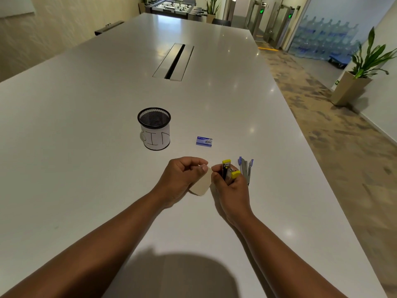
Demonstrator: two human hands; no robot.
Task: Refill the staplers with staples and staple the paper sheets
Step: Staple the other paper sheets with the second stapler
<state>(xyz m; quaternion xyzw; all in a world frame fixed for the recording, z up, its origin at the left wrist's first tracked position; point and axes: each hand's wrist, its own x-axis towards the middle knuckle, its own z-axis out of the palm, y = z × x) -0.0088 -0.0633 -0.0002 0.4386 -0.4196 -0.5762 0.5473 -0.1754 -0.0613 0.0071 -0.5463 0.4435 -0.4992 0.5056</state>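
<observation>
My right fingers (217, 171) are curled tight around the yellow stapler (229, 172), which stands nearly upright in the fist with its yellow ends poking out above the knuckles. My left fingers (194, 163) pinch the top corner of the paper (202, 186), a small beige slip hanging between the two hands, its free edge just touching the right hand (231, 186).

I judge the stapler light but stiff and sprung, so I would grip it along the body and squeeze near the head. The paper is thin and floppy; holding it close to the corner to be stapled should stop it buckling.

Just beyond my right fingers a blue stapler (246, 169) lies opened out on the tabletop (86, 168). Farther out sits the staple box (203, 141), and well left of it a mesh cup (154, 128).
</observation>
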